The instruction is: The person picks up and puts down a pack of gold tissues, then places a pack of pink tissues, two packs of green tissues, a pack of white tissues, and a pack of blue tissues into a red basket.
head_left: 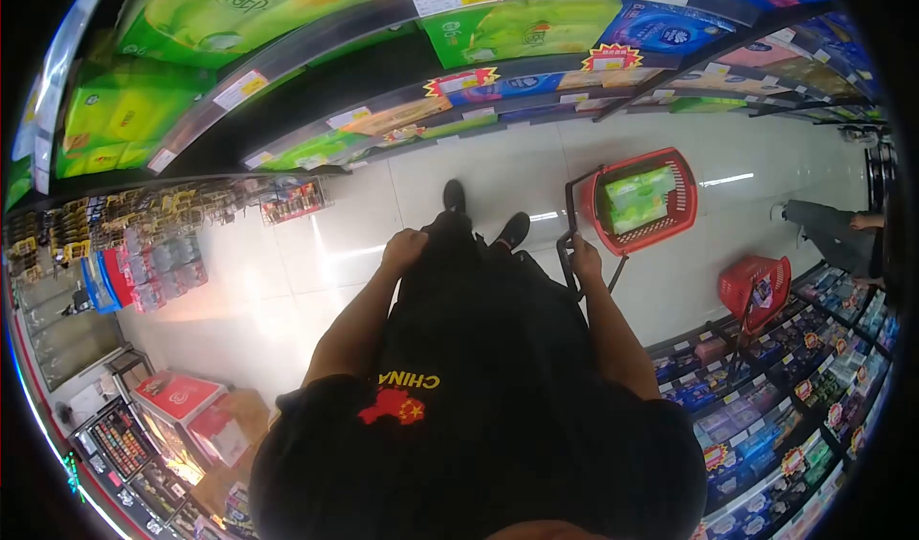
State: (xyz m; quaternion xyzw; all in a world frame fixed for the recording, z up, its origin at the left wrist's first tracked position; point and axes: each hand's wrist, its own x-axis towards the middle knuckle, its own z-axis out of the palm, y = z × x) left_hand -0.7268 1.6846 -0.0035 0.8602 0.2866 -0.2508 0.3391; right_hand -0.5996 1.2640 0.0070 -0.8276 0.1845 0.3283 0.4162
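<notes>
My right hand [582, 258] is closed around the black pull handle of a red shopping basket [685, 195]. The basket stands on the floor ahead of me to the right, and a green pack of tissues [636, 201] lies inside it. Beside my dark trousers is my left hand [406, 248], its back toward me and its fingers curled. The palm side is hidden, so whether anything is in it does not show. My black shoes [515, 230] are on the pale tiled floor.
Shelves with green tissue packs [526, 31] and blue packs [665, 29] run across the front. A second red basket [754, 289] stands at the right by low shelves, near another person [842, 234]. Hanging goods [124, 224] and a red-topped stand [182, 394] are at the left.
</notes>
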